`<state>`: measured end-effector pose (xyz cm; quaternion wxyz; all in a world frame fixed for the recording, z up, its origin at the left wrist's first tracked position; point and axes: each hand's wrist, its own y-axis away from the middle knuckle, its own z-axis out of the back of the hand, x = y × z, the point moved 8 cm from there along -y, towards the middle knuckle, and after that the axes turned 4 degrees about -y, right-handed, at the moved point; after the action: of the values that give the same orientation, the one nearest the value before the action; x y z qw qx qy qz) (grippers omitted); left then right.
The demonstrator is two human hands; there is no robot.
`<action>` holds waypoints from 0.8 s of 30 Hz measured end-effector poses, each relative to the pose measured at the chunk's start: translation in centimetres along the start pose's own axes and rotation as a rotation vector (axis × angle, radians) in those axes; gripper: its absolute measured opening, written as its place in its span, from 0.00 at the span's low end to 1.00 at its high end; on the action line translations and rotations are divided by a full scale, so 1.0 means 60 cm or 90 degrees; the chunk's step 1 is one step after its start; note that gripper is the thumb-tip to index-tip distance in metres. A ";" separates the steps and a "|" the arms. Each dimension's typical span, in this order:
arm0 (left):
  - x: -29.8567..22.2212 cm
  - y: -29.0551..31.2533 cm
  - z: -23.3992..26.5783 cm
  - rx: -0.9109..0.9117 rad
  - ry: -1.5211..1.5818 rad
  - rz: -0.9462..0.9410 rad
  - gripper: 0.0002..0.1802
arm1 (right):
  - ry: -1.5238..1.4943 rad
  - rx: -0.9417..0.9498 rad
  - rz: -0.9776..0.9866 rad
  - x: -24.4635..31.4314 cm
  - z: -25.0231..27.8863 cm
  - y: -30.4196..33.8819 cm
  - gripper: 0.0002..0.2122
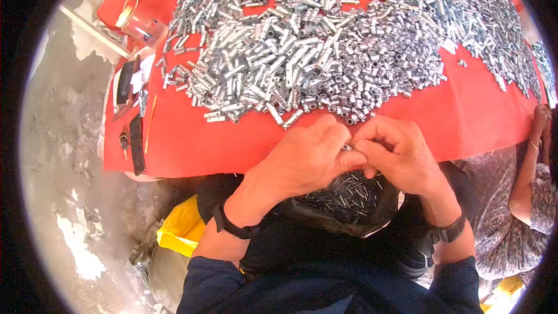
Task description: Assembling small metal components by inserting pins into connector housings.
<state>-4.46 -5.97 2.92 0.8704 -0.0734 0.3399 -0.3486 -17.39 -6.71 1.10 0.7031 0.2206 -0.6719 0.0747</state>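
Note:
My left hand [308, 157] and my right hand [400, 154] meet at the near edge of a red cloth [465, 116]. Both are closed, fingertips together around a small shiny metal piece [347, 147]. Most of that piece is hidden by the fingers, so its exact kind does not show. Just below the hands, a dark container [325, 218] in my lap holds many thin metal pins [349, 195]. Beyond my fingers, short metal tubes [372, 70] and longer slotted metal pieces [279, 64] lie heaped on the cloth.
At the far left stand a clear jar [142, 28] and a dark flat strip [137, 145], with a thin stick [150, 123] beside it. A yellow bag [183, 224] is down by my left arm. Another person's arm [526, 183] rests at the right edge.

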 end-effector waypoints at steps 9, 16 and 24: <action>-0.050 0.030 -0.042 0.136 -0.094 -0.092 0.10 | 0.311 -0.152 0.217 0.032 0.019 -0.005 0.04; 0.044 0.027 0.101 0.025 -0.349 0.194 0.20 | 0.580 -0.206 0.265 0.023 0.000 -0.010 0.07; 0.086 0.024 0.071 0.012 -0.376 0.269 0.20 | 0.738 -0.153 0.258 0.025 -0.024 -0.013 0.06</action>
<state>1.81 -8.72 2.86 0.9844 -0.0911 0.0786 -0.1281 -15.61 -7.10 2.41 0.9451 -0.0683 -0.2134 0.2380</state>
